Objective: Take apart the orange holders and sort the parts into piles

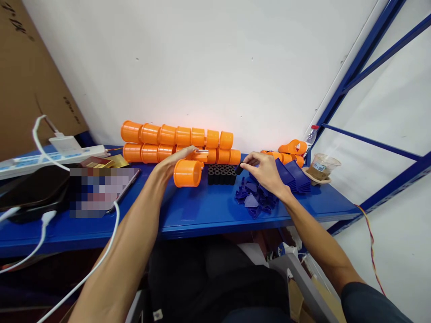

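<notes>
My left hand (175, 160) reaches over the blue shelf (188, 211) and grips an orange plastic cup-shaped part (187, 173) with a metal pin at its far end. My right hand (264, 172) pinches a small black cylinder (239, 168) just right of a block of several black cylinders (221, 174). Under that hand lies a heap of small blue plastic pieces (254, 197). Two rows of orange cups (175, 142) lie end to end along the white wall.
A stack of blue pieces (296, 176) and more orange parts (291, 150) sit at the right, near a plastic cup of brown drink (322, 167) and a bottle (310, 134). A power strip (50, 157), white cables (101, 260) and a phone (104, 190) lie left. Blue rack posts (357, 67) rise right.
</notes>
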The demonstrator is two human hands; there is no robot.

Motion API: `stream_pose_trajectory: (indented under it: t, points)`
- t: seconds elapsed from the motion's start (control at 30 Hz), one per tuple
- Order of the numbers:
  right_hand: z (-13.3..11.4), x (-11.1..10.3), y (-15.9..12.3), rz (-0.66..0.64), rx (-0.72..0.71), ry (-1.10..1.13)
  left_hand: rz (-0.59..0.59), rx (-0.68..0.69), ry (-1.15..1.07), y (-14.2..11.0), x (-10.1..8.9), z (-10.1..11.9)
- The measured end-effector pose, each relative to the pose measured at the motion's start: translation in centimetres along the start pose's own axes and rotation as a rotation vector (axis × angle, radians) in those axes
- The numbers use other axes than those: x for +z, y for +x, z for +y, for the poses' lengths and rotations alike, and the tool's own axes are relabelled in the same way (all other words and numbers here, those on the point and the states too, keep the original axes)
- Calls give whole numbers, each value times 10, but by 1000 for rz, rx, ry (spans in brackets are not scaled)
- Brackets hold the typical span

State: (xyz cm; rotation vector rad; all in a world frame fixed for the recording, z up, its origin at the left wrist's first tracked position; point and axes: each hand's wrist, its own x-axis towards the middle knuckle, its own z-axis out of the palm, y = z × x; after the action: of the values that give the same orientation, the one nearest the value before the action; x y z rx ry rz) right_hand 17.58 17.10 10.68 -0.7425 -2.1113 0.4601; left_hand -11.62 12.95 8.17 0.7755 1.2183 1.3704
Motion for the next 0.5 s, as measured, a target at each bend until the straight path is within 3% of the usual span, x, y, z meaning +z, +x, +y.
stream_pose_trajectory:
  t: [0.2,0.5]
  points:
    - [-3,-5,-6,68,-27,18,-80,-144,22,10,-4,-7]
    - [-1,-8,-7,76,-24,-8,-16,-185,10,7,3,-10]
